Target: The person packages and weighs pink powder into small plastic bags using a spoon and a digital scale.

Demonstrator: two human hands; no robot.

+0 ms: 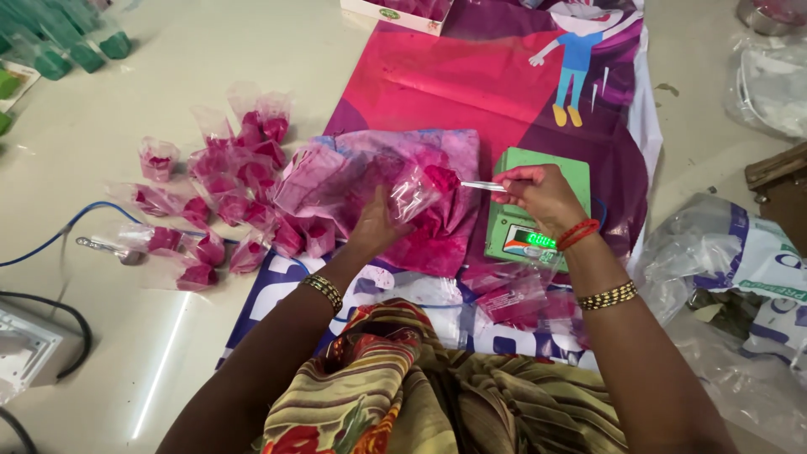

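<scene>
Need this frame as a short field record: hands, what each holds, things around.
left hand: holds a small clear pouch open over the big bag of pink powder
right hand: grips a metal spoon, tip at the pouch mouth
scale: green, under the right hand, display lit
filled pouches: pink, piled left of the big bag
loose spoon: on the floor, far left
surface: printed banner on pale floor

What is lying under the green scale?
The green scale sits on a pink and purple printed sheet. The right hand, holding a metal spoon, covers part of its top. What is directly beneath the scale cannot be seen.
</scene>
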